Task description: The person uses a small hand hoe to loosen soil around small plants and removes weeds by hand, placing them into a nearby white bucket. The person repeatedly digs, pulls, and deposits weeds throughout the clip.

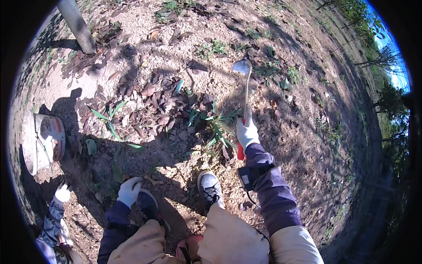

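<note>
My right hand, in a white glove, is closed around the red handle of a hand hoe. The hoe's curved metal neck reaches away from me, and its blade is over the soil near small weeds. To the left of the hoe, grassy weeds grow among dry brown leaves. My left hand, also white-gloved, is beside my left shoe; its fingers are curled and partly hidden, and whether it holds anything cannot be told.
A white plastic bucket lies on its side at the left. Near it is a co-worker's gloved hand. A tree trunk stands at the upper left. My right shoe is on the soil, and trees line the right edge.
</note>
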A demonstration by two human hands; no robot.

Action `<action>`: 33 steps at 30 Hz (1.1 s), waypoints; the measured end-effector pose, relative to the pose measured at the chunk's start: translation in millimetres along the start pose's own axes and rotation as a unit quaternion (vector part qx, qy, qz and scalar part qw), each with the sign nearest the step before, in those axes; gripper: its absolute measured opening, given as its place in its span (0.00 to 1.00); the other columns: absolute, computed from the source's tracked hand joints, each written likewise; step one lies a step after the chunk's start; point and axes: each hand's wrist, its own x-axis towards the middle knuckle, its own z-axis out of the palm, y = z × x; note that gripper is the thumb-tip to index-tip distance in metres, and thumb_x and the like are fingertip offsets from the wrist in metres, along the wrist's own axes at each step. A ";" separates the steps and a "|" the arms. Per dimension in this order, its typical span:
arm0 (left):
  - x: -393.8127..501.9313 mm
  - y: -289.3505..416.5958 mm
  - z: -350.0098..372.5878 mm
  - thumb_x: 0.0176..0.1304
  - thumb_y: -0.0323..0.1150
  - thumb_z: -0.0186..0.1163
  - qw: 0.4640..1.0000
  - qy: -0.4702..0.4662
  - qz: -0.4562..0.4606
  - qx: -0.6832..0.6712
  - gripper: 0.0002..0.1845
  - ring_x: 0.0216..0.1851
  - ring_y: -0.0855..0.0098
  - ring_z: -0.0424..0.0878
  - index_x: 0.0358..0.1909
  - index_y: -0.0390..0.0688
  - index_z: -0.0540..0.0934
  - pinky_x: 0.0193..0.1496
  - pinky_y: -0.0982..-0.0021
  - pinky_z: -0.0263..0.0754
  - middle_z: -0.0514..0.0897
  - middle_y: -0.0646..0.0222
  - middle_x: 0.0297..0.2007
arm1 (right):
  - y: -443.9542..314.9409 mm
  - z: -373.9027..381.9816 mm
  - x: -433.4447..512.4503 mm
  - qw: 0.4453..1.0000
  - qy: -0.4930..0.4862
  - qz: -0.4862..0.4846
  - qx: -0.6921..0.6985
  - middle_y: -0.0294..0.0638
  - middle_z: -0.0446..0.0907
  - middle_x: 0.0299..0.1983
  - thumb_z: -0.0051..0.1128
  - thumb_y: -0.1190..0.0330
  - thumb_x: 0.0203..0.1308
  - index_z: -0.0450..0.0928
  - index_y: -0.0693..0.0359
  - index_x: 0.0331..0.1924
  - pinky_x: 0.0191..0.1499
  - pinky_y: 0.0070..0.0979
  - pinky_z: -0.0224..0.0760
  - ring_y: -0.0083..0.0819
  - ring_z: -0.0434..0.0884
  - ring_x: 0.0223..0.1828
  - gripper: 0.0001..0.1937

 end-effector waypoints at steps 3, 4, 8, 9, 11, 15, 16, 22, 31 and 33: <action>0.1 4.8 -1.7 0.60 0.33 0.56 1.000 -0.003 -0.005 0.004 0.14 0.45 0.56 0.82 0.45 0.39 0.81 0.50 0.64 0.74 0.84 0.55 0.41 | 2.0 9.5 -58.3 0.968 -0.180 0.106 -0.141 0.53 0.81 0.29 0.45 0.62 0.65 0.42 0.37 0.72 0.27 0.37 0.77 0.43 0.82 0.23 0.34; 0.2 7.0 -1.9 0.61 0.33 0.56 1.000 -0.003 -0.023 0.010 0.14 0.45 0.56 0.82 0.45 0.39 0.81 0.49 0.64 0.74 0.84 0.55 0.41 | 12.8 6.1 -85.9 0.925 -0.224 0.066 -0.300 0.58 0.81 0.33 0.44 0.62 0.64 0.39 0.36 0.73 0.36 0.42 0.76 0.50 0.82 0.29 0.36; -2.2 12.6 -4.2 0.61 0.33 0.56 1.000 0.004 0.001 -0.006 0.13 0.45 0.57 0.82 0.44 0.39 0.81 0.49 0.64 0.75 0.84 0.56 0.41 | 56.8 -1.9 -139.7 0.921 -0.275 0.178 -0.210 0.56 0.80 0.31 0.44 0.61 0.65 0.41 0.43 0.73 0.32 0.38 0.77 0.46 0.82 0.27 0.34; -3.0 12.4 -6.6 0.61 0.32 0.56 1.000 0.007 0.024 -0.013 0.13 0.44 0.58 0.82 0.44 0.39 0.81 0.49 0.65 0.75 0.84 0.56 0.40 | 58.8 -2.8 -142.2 0.934 -0.262 0.180 -0.161 0.55 0.80 0.30 0.44 0.61 0.65 0.41 0.44 0.72 0.29 0.36 0.78 0.43 0.82 0.24 0.34; -6.0 9.0 -9.6 0.61 0.31 0.56 0.999 -0.007 0.032 -0.038 0.13 0.44 0.58 0.82 0.44 0.38 0.81 0.49 0.65 0.75 0.84 0.56 0.40 | 52.7 -9.9 -147.6 0.919 -0.291 0.168 -0.207 0.56 0.80 0.31 0.43 0.60 0.65 0.40 0.41 0.72 0.27 0.36 0.76 0.43 0.81 0.23 0.34; -13.3 -5.6 -10.9 0.60 0.30 0.56 0.998 0.034 0.017 -0.040 0.12 0.43 0.59 0.83 0.44 0.38 0.81 0.48 0.66 0.76 0.85 0.56 0.38 | 20.1 -41.7 -202.0 0.834 -0.408 0.185 -0.321 0.58 0.80 0.31 0.41 0.57 0.65 0.36 0.35 0.72 0.36 0.41 0.75 0.50 0.82 0.28 0.36; -15.4 -8.9 -8.4 0.60 0.30 0.56 0.998 0.031 0.007 -0.045 0.12 0.43 0.59 0.83 0.44 0.38 0.81 0.48 0.66 0.75 0.85 0.56 0.39 | 17.4 -46.7 -206.7 0.853 -0.391 0.156 -0.308 0.57 0.80 0.30 0.41 0.57 0.65 0.36 0.34 0.72 0.34 0.40 0.75 0.49 0.81 0.26 0.35; -12.9 -10.7 0.8 0.60 0.30 0.55 0.999 0.024 0.022 -0.018 0.14 0.45 0.60 0.82 0.46 0.35 0.80 0.50 0.66 0.74 0.84 0.55 0.41 | 27.7 -12.5 -145.9 0.965 -0.202 -0.006 -0.165 0.46 0.74 0.20 0.48 0.63 0.64 0.48 0.43 0.72 0.25 0.34 0.70 0.35 0.76 0.19 0.33; -6.3 -0.6 0.6 0.60 0.31 0.57 0.999 0.024 0.025 -0.026 0.14 0.46 0.59 0.82 0.46 0.39 0.81 0.50 0.66 0.75 0.83 0.55 0.42 | 3.9 -56.0 -197.0 0.849 -0.394 0.174 -0.306 0.56 0.78 0.25 0.41 0.60 0.66 0.38 0.37 0.73 0.30 0.38 0.73 0.45 0.79 0.22 0.35; 4.4 9.7 8.3 0.60 0.32 0.57 0.999 0.001 0.043 0.000 0.14 0.47 0.59 0.82 0.47 0.40 0.80 0.50 0.65 0.75 0.83 0.55 0.43 | 1.6 -60.5 -195.1 0.875 -0.385 0.179 -0.232 0.57 0.79 0.26 0.43 0.60 0.65 0.42 0.38 0.73 0.32 0.40 0.73 0.47 0.81 0.24 0.34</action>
